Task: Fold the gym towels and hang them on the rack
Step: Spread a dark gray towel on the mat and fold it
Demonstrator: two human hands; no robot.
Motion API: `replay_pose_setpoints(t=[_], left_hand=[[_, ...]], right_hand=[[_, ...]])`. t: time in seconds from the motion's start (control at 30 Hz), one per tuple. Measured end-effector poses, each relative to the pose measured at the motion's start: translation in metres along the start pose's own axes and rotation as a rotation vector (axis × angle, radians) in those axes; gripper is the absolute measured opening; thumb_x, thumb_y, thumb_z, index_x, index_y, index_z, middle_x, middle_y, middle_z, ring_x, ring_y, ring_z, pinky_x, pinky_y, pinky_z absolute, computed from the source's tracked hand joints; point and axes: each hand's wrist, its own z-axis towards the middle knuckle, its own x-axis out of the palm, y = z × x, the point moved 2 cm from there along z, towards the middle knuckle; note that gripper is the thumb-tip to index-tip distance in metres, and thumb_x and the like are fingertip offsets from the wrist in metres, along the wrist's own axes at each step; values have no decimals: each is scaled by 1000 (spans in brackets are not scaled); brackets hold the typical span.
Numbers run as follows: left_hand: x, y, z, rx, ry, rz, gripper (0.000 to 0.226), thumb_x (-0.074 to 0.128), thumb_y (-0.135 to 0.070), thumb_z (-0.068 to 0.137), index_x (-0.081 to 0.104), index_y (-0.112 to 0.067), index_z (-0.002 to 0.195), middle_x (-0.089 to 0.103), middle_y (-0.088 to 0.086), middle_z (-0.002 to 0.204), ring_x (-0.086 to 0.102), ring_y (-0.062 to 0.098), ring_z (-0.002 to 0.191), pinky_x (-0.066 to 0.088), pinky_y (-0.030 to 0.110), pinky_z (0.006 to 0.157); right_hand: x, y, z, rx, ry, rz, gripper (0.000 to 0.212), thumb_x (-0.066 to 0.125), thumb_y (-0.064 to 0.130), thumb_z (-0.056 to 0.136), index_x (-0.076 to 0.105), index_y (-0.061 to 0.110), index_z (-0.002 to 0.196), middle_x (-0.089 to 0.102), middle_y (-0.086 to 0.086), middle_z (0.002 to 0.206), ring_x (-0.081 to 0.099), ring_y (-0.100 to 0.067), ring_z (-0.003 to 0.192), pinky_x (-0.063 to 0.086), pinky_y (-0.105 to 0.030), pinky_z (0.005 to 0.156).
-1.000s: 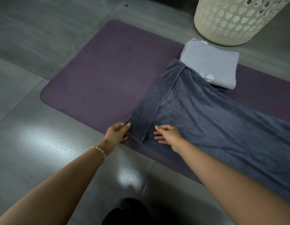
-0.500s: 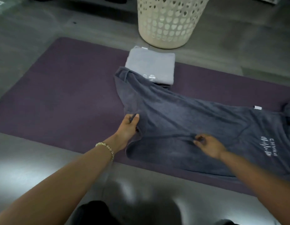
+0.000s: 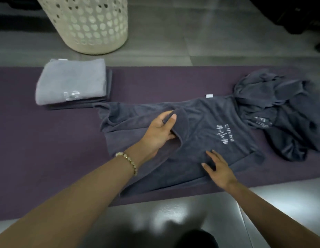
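Closest in, glossy grey floor tiles (image 3: pixel 173 212) threw back a bright glare, with a dark blurred shape at the bottom edge that could not be made out. Just beyond lay the purple mat (image 3: pixel 39 158), running right across the floor. On it the dark grey towel (image 3: pixel 200 140) was spread out, part folded, its white printed logo facing up. The right hand (image 3: pixel 218 169) was flat on the towel's near part, fingers spread, pressing the cloth down. The left hand (image 3: pixel 161 133), a beaded bracelet (image 3: pixel 127 161) on its wrist, had a fold of the towel pinched between thumb and fingers, that fold lifted off the layer beneath. To the right the cloth bunched into a rumpled heap (image 3: pixel 280 108), a second print showing there; whether that was the same towel could not be told. Farther back on the left, a folded light grey towel (image 3: pixel 71 81) sat on top of darker folded ones at the mat's far edge. Past the mat, on bare grey tiles, stood a cream perforated laundry basket (image 3: pixel 91 24)
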Motion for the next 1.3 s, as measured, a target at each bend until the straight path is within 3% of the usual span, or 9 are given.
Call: replay_pose_setpoints(t=[0.27, 0.53, 0.67, 0.77, 0.8, 0.9, 1.07, 1.2, 1.3], left_hand=[[71, 73, 17, -151, -7, 95, 22, 49, -19, 99, 56, -18, 119, 64, 0, 109, 63, 15, 102, 56, 24, 77], [81, 88, 29, -188, -59, 95, 26, 54, -16, 96, 56, -11, 122, 66, 2, 104, 65, 15, 96, 57, 25, 76], [85, 89, 30, -176, -109, 79, 23, 55, -17, 95, 56, -9, 117, 65, 2, 98, 65, 14, 90, 57, 24, 74], [83, 89, 29, -164, -173, 100, 23, 56, -19, 95, 55, -6, 114, 65, 6, 100, 64, 12, 85, 56, 19, 67], [82, 89, 29, -157, -190, 104, 23, 56, -19, 95, 55, -5, 113, 65, 6, 99, 64, 12, 84, 56, 18, 66], [75, 83, 28, -122, -222, 70, 14, 56, -18, 95, 59, -8, 104, 67, 4, 92, 65, 14, 83, 56, 21, 70], [59, 70, 28, -75, -229, 111, 12, 56, -22, 96, 61, -12, 101, 69, 1, 86, 67, 12, 80, 54, 17, 63], [49, 54, 26, -22, -192, 125, 12, 54, -22, 96, 63, -14, 101, 70, -3, 86, 67, -1, 72, 51, 12, 62], [42, 40, 25, -11, -115, 130, 13, 54, -22, 96, 64, -17, 102, 72, 1, 92, 67, 7, 82, 52, 24, 79]], right_hand=[[-60, -64, 11, 190, -303, 130, 66, 68, 35, 86, 40, 16, 143, 26, -5, 155, 23, -23, 143, 21, -38, 117], [-92, -119, 17, 381, -351, 146, 77, 68, 34, 86, 27, 15, 148, 20, -10, 157, 14, -29, 145, 16, -39, 118], [-97, -128, 21, 432, -368, 278, 59, 70, 35, 84, 48, 14, 135, 54, -15, 132, 43, -34, 129, 37, -46, 108], [-100, -129, 22, 379, -397, 244, 16, 69, 30, 85, 70, 14, 83, 69, -13, 93, 62, -28, 97, 48, -33, 84], [-102, -125, 21, 350, -413, 254, 19, 70, 26, 86, 68, 14, 71, 67, -12, 81, 62, -24, 87, 45, -29, 76], [-106, -110, 20, 249, -444, 290, 17, 72, 22, 84, 73, 6, 80, 69, -6, 78, 61, -15, 80, 43, -23, 71], [-105, -67, 14, 182, -277, 628, 13, 78, 12, 77, 72, 2, 85, 65, 13, 55, 56, 7, 52, 48, -13, 65], [-109, 17, -1, -33, 85, 862, 14, 73, 19, 77, 72, 10, 87, 71, 6, 70, 65, -1, 70, 51, -15, 72], [-113, 82, -19, -215, 299, 880, 13, 65, 25, 77, 71, 15, 85, 70, 6, 71, 64, -3, 73, 50, -12, 70]])
